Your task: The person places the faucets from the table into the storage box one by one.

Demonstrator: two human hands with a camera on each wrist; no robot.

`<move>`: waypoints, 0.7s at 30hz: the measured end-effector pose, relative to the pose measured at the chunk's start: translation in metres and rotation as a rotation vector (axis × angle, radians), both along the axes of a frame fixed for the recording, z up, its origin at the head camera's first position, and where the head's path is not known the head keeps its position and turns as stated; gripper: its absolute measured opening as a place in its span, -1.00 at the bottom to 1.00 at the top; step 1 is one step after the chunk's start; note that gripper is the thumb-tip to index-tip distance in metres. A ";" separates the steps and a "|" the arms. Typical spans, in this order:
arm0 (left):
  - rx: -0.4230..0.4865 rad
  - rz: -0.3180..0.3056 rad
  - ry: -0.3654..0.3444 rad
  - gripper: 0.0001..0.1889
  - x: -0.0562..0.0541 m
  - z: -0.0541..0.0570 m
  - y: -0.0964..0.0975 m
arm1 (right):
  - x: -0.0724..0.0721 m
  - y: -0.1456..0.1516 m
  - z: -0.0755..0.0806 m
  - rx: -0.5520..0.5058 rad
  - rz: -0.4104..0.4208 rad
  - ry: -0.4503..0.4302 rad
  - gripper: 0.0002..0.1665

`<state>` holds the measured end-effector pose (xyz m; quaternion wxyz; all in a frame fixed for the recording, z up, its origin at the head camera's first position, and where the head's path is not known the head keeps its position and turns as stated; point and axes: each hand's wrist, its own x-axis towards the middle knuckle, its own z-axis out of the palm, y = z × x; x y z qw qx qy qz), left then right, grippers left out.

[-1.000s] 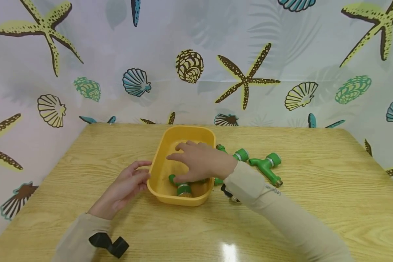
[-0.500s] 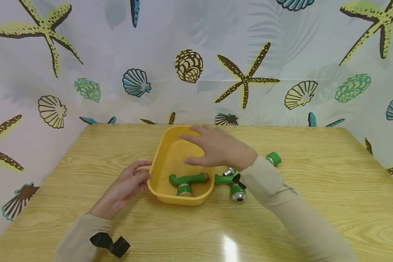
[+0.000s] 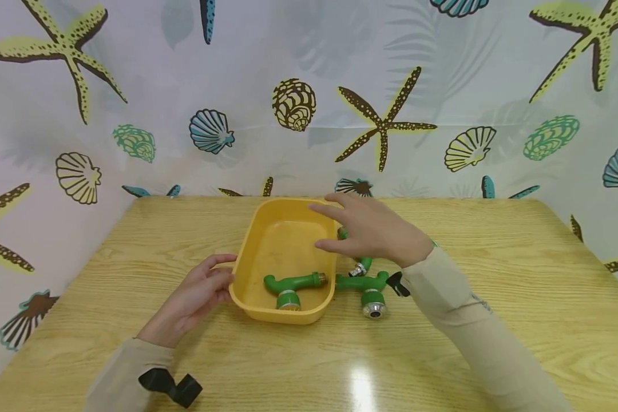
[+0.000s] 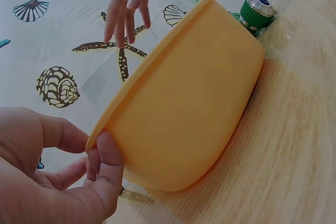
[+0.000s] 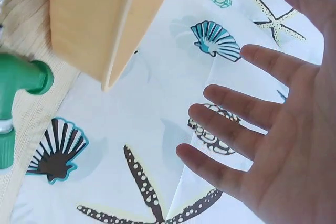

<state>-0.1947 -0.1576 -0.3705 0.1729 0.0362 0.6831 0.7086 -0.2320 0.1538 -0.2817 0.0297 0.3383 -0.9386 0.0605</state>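
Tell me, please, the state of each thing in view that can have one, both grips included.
Left grip: pinching the tray's left rim.
Right grip: fingers spread, holding nothing.
Yellow tray: open side up on the table.
Green tap in tray: lying at the near end.
Green tap right of tray: lying on the table.
Green tap behind right grip: mostly hidden, state unclear.

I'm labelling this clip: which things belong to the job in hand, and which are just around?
Job, likely:
left hand, gripping yellow tub
right hand, open
green tap inside tub
green taps outside

Just around:
patterned cloth
wooden table
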 end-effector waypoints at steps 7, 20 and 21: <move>-0.014 -0.002 -0.001 -0.53 -0.002 0.000 -0.002 | -0.001 0.016 -0.001 -0.020 -0.065 -0.026 -0.17; -0.028 -0.009 -0.004 -0.54 -0.006 0.001 -0.003 | -0.003 0.049 -0.005 -0.066 -0.143 -0.045 -0.18; -0.028 -0.010 -0.004 -0.54 -0.007 0.001 -0.003 | -0.003 0.051 -0.006 -0.068 -0.149 -0.049 -0.18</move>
